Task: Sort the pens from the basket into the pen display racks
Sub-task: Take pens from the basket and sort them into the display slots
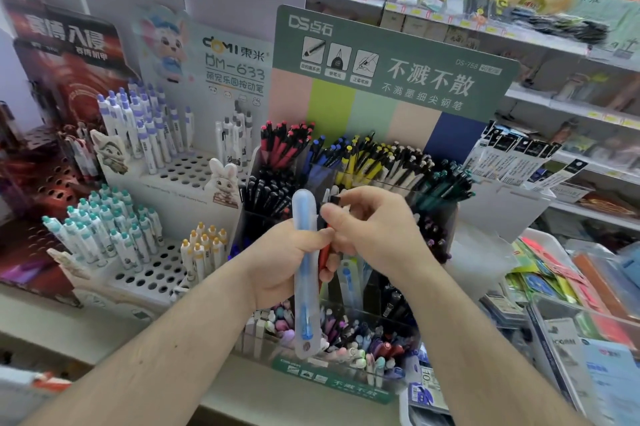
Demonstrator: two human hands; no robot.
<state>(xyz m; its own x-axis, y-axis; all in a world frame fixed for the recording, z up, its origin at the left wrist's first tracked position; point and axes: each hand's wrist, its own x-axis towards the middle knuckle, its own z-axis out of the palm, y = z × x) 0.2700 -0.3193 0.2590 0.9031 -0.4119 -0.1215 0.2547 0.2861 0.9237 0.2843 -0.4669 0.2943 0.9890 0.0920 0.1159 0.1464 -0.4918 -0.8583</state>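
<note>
1. We observe the left hand at the centre of the head view, fingers curled round a frosted translucent blue case that stands nearly upright, its rounded top at 12 o'clock of the fist and its lower end at 6 o'clock.
2. The same hand also holds a red pen, pressed against the case at 3 o'clock of it; only a short part of the barrel shows between the 2 hands.
3. The right hand sits at 3 o'clock of the left hand, touching it. Its thumb and forefinger are narrowed to a pinch on a small black cap-like end at the top of the held items; we cannot tell which pen that end belongs to.
4. Behind both hands, at 12 o'clock, stands the green display rack with clear compartments. Pink-topped pens fill the left compartment, then blue, yellow, cream and teal ones towards 2 o'clock.
5. At 6 o'clock of the hands, the rack's front compartment holds mixed pastel and dark pens lying loosely.
6. At 10 o'clock stands a white peg-hole rack with upright purple-capped pens; at 9 o'clock, a lower tier carries teal-capped pens and orange-tipped pens.
7. We cannot identify the basket in this view.
</note>
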